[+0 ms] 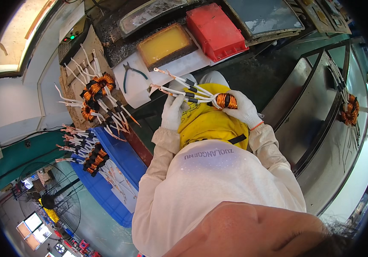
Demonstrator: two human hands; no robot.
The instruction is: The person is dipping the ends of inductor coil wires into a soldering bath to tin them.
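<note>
Over my lap I hold a toroidal coil [227, 101] wound with copper wire and banded in black. My right hand [243, 109], in a white glove, is closed around the coil's ring. Thick white leads [201, 95] with black sleeves run from it toward the left, ending in bare copper tips. The gloved left hand [173, 112] is closed on the lower leads near those tips; the upper leads spread apart beyond it. Part of the left fingers is hidden behind the wires. A yellow apron [212, 124] lies beneath the coil.
Green-handled pliers [127, 77] lie on the bench beside a tray of yellow material [164, 43] and a red box [215, 32]. More coils [96, 90] sit at the left, others [95, 159] in a blue bin [124, 210]. Metal trays [310, 111] hold another coil [350, 110] at right.
</note>
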